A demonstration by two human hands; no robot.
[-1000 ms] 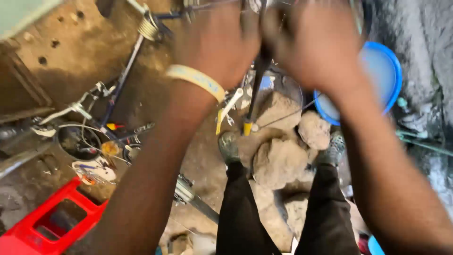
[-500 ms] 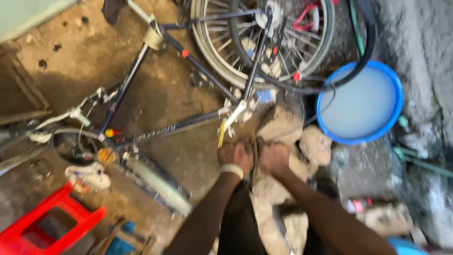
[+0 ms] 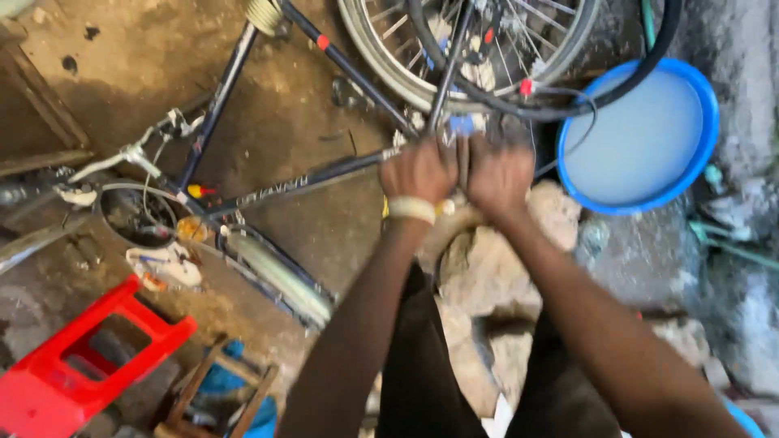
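Hands have slid up from lower centre to just above mid-frame since half a second back, arms out straighter. Left hand (image 3: 419, 172) and right hand (image 3: 497, 174) sit side by side, both clenched around a dark thin bar (image 3: 462, 162) of the bike frame (image 3: 312, 174) right below the wheel (image 3: 471, 49) at top centre. It's blurry there, so can't tell the grip any finer. Blue basin (image 3: 641, 134) of pale water upper right, red stool (image 3: 77, 365) lower left, rocks (image 3: 495, 268) under the wrists.

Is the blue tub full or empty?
Not empty. The blue tub holds pale, cloudy liquid across its whole inside, up near the rim.
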